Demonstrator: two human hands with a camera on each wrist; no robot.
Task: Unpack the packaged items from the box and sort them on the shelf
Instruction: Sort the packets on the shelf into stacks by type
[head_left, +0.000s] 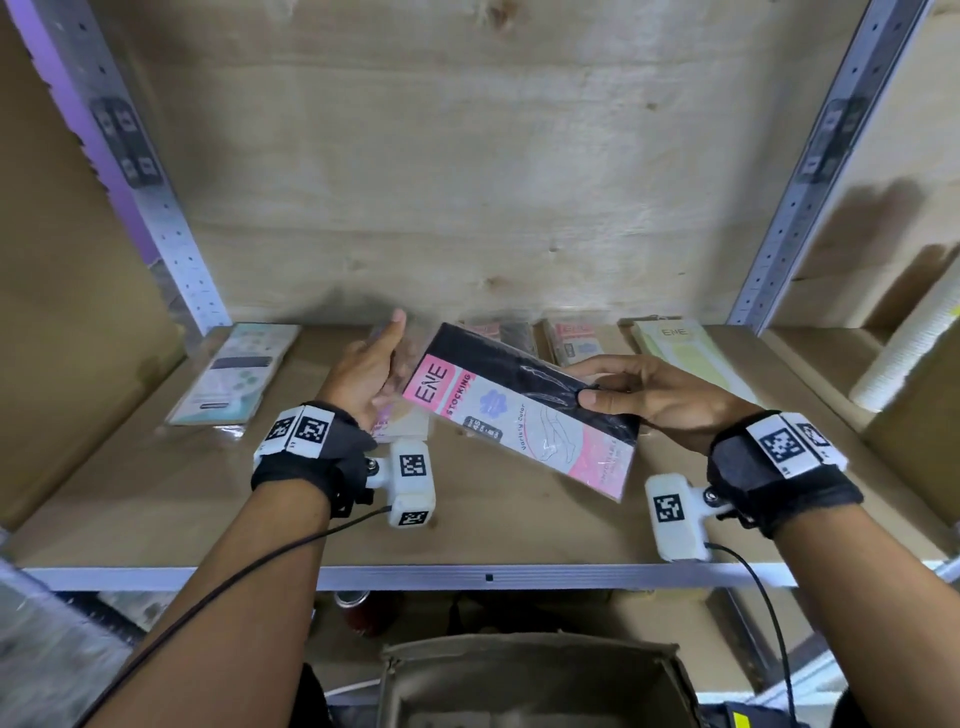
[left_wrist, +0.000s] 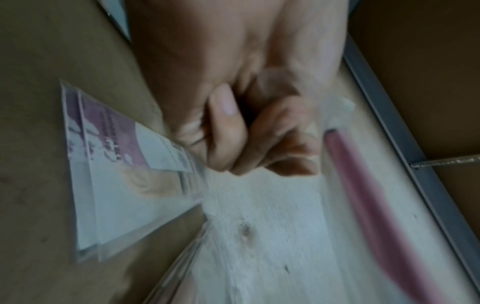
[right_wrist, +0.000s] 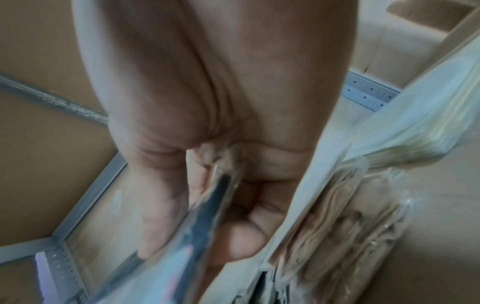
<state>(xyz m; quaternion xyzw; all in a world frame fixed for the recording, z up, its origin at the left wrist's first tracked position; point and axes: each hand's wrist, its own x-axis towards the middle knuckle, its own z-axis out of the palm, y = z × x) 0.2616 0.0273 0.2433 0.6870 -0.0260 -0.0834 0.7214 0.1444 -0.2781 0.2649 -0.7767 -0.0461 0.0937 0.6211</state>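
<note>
My right hand (head_left: 654, 395) pinches the black-and-pink stocking packet (head_left: 524, 415) by its long edge above the shelf (head_left: 467, 525), my left hand (head_left: 363, 374) loosely curled beside it, and the packet looks light, flat, bendy and slippery.

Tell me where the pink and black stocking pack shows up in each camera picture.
Head: the stocking pack is at centre, pinched by the right hand.
Left wrist: blurred pink strip at right, beyond the left hand; probably its edge.
Right wrist: edge-on at lower centre, between thumb and fingers.
Shared landmark: the grey metal shelf rail.
</note>
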